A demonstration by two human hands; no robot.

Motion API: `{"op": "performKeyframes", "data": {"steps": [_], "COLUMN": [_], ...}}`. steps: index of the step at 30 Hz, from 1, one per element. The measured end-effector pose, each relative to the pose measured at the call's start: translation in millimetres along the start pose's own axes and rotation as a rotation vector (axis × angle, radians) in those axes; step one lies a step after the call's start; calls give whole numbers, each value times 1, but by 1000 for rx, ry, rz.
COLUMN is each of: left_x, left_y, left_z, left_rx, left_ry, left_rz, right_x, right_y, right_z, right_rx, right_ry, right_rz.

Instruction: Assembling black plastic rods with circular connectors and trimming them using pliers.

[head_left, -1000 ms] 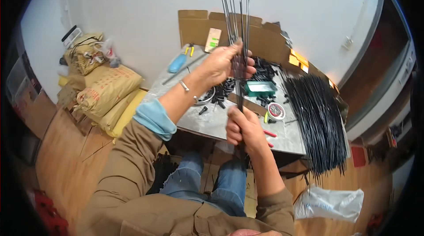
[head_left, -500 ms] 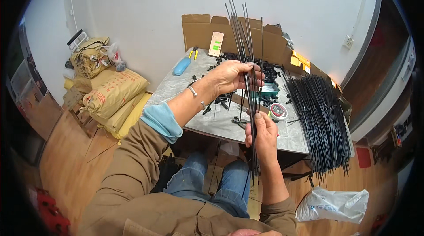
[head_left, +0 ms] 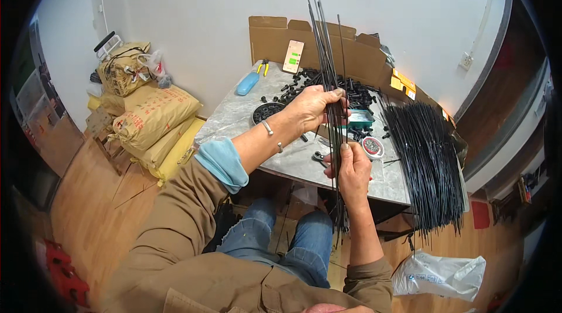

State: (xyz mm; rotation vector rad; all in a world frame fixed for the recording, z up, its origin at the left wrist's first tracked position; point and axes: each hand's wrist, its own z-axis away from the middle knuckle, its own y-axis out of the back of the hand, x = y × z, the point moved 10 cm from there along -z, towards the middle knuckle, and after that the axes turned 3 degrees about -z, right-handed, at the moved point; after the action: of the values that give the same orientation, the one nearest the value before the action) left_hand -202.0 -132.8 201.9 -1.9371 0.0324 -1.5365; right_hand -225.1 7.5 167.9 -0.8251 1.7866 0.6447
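Above the grey marbled surface [head_left: 389, 187], long thin black rods [head_left: 333, 131] stand near-upright, the left hand [head_left: 310, 108] gripping them above the right hand [head_left: 354, 175], itself closed on their lower length.

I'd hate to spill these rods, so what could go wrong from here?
One rod stands apart from the other black rods in the left hand and right hand, so it might slip loose. Their lower ends hang in front of the table, so dropped rods could reach the floor.
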Motion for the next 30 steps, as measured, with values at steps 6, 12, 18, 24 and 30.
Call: {"op": "performKeyframes", "data": {"steps": [6, 12, 18, 24, 30], "left_x": [5, -2, -8, -25, -23], "left_y": [16, 29, 14, -1, 8], "left_z": [4, 11, 4, 2, 5], "left_rx": [146, 248, 163, 100, 240], "left_ry": [-19, 38, -5, -31, -9], "left_rz": [11, -30, -42, 15, 94], "right_x": [-35, -111, -79, -9, 10], "right_y": [33, 125, 74, 10, 2], "right_z": [-12, -23, -63, -80, -68], "right_rx": [224, 508, 125, -113, -219], "right_ry": [275, 375, 100, 70, -78], "right_rz": [92, -170, 141, 103, 20]}}
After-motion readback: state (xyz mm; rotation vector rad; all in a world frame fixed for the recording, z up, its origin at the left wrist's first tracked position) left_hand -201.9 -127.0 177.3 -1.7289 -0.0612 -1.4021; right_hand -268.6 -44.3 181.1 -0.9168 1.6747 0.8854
